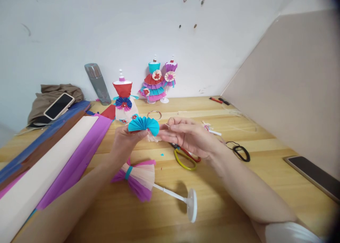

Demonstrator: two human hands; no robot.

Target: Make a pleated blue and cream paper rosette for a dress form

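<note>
The pleated blue paper fan (143, 125) is above the wooden table (220, 186) — pinched by the left hand (127, 136). The right hand (188, 135) grips a thin stick (168, 125) beside it. Dressed stands line the white wall (106, 30); no writing is legible.

Turquoise half-round pleated paper fan (143, 125) | folds spread, arc upward | pinched in left hand (128, 136) above wooden tabletop (225, 207) | pale pink paper (153, 137) partly visible beneath | small thin pale piece (167, 125) pinched in right hand (189, 134)
</note>
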